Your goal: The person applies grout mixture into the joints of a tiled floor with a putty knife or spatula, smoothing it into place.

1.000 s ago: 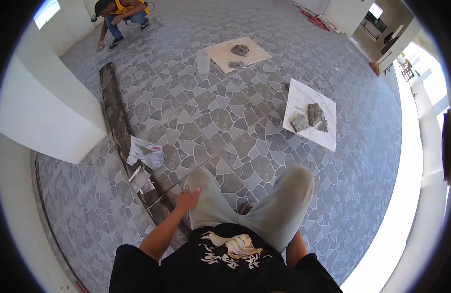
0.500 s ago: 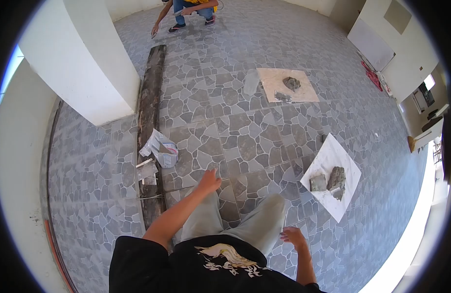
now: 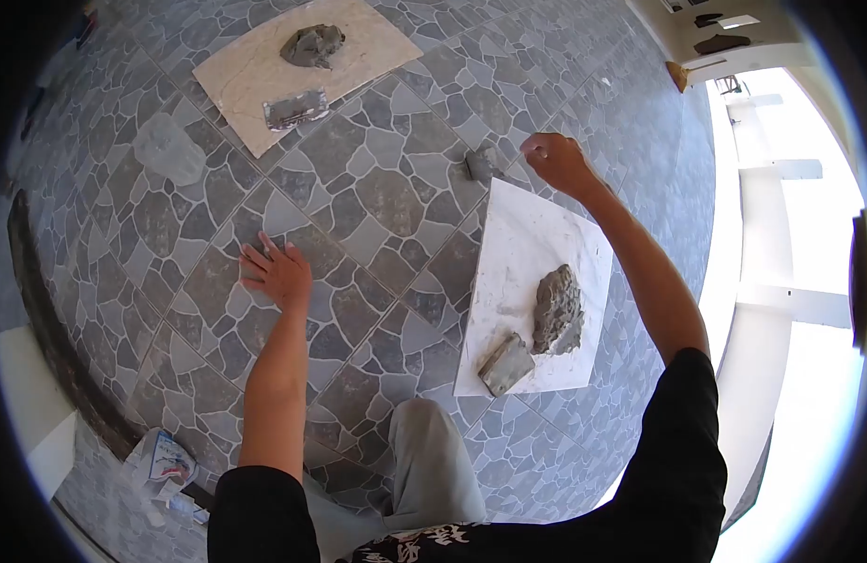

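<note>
Bright daylight comes from the right, where the opening [image 3: 804, 394] glares white and loses detail. Soft, even light covers the floor [image 3: 358, 272], with faint shadows. The lens bows straight lines, and black corners close off the round view.

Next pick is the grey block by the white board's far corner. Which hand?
Right, I'd say: the right hand is close beside the grey block; the left hand is farther off, fingers spread at the floor.
</note>
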Motion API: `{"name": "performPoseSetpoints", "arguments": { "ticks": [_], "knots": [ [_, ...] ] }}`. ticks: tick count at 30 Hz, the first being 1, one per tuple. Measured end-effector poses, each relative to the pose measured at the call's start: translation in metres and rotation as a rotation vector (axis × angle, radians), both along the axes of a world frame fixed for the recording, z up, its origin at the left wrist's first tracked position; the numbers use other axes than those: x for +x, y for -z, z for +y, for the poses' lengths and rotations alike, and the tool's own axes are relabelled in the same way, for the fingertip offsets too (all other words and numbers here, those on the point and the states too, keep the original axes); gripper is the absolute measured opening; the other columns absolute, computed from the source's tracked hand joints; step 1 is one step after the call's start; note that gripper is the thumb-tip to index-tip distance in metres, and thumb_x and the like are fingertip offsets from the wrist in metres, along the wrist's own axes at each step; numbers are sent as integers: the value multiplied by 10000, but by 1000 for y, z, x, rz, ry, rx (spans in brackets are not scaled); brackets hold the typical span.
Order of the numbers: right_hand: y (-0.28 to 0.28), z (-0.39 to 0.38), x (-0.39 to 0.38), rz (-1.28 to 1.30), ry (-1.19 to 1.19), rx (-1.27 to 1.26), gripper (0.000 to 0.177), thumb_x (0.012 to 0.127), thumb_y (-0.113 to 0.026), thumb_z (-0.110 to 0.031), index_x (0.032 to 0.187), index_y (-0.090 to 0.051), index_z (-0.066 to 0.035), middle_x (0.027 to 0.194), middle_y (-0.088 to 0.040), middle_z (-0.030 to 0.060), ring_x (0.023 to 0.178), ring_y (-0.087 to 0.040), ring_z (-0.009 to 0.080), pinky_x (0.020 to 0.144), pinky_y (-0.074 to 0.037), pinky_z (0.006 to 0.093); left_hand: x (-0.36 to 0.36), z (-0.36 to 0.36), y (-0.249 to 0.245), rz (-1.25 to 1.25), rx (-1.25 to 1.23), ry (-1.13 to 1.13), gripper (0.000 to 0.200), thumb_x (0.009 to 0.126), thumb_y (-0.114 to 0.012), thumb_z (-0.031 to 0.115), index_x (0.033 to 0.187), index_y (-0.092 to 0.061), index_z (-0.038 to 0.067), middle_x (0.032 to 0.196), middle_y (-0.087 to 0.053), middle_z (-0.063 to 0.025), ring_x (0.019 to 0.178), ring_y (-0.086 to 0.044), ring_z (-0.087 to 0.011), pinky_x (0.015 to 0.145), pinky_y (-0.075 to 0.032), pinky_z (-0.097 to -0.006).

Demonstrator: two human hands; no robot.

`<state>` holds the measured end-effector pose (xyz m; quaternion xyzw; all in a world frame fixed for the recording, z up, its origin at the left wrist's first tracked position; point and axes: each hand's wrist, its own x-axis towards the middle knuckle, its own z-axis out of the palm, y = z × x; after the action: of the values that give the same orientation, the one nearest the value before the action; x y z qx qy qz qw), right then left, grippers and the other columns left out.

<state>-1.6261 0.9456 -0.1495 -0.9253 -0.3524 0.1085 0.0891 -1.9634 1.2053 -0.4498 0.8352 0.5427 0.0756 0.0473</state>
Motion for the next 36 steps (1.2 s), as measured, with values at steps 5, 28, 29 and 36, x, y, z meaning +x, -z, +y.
{"name": "performPoseSetpoints", "arguments": {
  "ticks": [5,28,29,36],
  "knots": [
    [167,10,137,0,-286,-552,610,738,-765,-279,1295,-569,-129,1195,-622,182,1103,-617,337,938,-493,459,9,2,-1,22,-43,-26,637,983,-342,454,1514,-267,110,1561,-151,-250,1440,-86,-487,1089,-126,-684],
    [-128,-85,-340,76,-341,491,832,576,-864,-251,1268,-479,5,1128,-578,204,1004,-611,349,882,-491,414,-112,-1,-63,-116,-421,221,586,879,-555,303,1416,-435,104,1504,-258,-244,1394,-252,-413,1058,-295,-615],
    [-101,-114,-370,361,-181,658,840,643,-842,-203,1327,-404,11,1130,-574,188,997,-613,296,892,-493,395,-147,-14,-75,-176,-359,172,562,858,-582,270,1381,-470,97,1468,-313,-246,1353,-327,-411,1022,-361,-592],
    [-12,-227,-484,1095,290,1159,525,857,-656,-187,1288,-423,2,1076,-597,184,951,-632,290,802,-559,438,-454,-172,-117,337,-638,392,494,820,-549,284,1262,-572,65,1308,-531,-207,1219,-510,-383,965,-435,-559]
  ]
}}
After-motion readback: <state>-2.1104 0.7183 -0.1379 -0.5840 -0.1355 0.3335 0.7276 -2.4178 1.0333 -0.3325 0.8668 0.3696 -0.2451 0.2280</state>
